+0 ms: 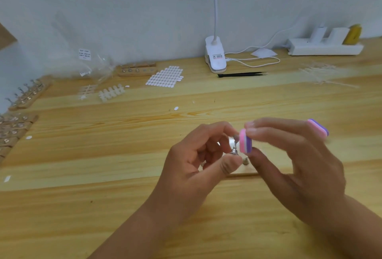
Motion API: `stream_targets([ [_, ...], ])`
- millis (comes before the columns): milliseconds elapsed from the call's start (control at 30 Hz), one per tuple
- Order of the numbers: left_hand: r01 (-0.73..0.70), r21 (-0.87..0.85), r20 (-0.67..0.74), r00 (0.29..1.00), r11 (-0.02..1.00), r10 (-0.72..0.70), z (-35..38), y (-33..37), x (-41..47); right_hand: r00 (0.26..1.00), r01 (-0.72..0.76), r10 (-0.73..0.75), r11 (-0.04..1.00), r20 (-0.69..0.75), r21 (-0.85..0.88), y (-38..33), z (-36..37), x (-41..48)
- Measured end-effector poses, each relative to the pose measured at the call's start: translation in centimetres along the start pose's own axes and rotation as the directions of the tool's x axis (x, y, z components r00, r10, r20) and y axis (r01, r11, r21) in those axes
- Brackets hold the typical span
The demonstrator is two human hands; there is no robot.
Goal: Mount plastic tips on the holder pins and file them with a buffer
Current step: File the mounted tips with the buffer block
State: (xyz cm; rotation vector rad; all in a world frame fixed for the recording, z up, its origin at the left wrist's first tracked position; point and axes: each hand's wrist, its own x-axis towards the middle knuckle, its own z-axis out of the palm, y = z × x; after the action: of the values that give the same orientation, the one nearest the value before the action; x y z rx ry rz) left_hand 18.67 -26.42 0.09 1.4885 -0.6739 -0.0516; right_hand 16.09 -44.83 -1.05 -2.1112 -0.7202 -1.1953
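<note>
My left hand [198, 155] pinches a small metal holder pin [234, 149] between thumb and fingers, just above the table's middle. My right hand [289, 155] grips a pink, white and purple buffer block [245, 141], whose near end touches the top of the pin; its far end [318, 129] sticks out past my fingers. Any plastic tip on the pin is hidden by my fingers and the buffer. A wooden holder base [244, 173] with another pin [246, 160] lies under my hands.
Wooden holders with pins [26, 96] line the left edge, one more [137, 70] at the back. Adhesive tab sheet [165, 76], tip strips [111, 93], plastic bags [86, 64], clip lamp [215, 56], black tweezers [241, 74], power strip [324, 46] stand along the back.
</note>
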Motion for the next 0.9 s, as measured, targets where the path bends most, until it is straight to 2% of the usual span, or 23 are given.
stream_targets([
  [67,0.004,-0.027,0.010,1.000,1.000,-0.004,-0.1,0.0,0.0,1.000,0.003,-0.002,0.999,0.022,-0.036,0.3,0.1,-0.1],
  [167,0.040,-0.074,0.018,0.999,0.996,-0.039,-0.4,0.1,0.1,0.992,-0.122,0.122,0.990,0.003,-0.068,1.0,0.0,0.1],
  [267,0.049,-0.113,0.044,0.998,0.992,-0.044,-0.4,0.2,0.2,0.999,-0.022,0.021,0.999,-0.045,-0.034,0.3,0.0,0.0],
  [333,0.049,-0.095,0.073,0.996,0.994,-0.042,-0.2,0.1,0.1,0.998,0.055,-0.055,0.998,0.003,-0.015,0.1,0.3,-0.4],
  [400,0.089,-0.099,0.063,0.995,0.991,-0.083,-0.3,-0.1,0.1,0.999,0.021,-0.020,0.999,0.048,-0.030,0.8,0.3,-0.5],
  [533,0.118,-0.134,0.018,0.993,0.984,-0.117,-0.3,0.1,0.2,0.992,-0.119,0.121,0.989,0.018,-0.083,1.6,0.0,0.0],
  [667,0.166,-0.147,-0.028,0.985,0.975,-0.172,-0.2,0.2,0.2,0.995,-0.098,0.099,0.991,0.006,-0.090,1.2,0.0,0.0],
  [900,0.246,-0.174,0.076,0.969,0.954,-0.236,-0.2,0.3,-0.1,0.995,-0.100,0.102,0.991,0.016,-0.087,1.1,-0.1,0.2],
])
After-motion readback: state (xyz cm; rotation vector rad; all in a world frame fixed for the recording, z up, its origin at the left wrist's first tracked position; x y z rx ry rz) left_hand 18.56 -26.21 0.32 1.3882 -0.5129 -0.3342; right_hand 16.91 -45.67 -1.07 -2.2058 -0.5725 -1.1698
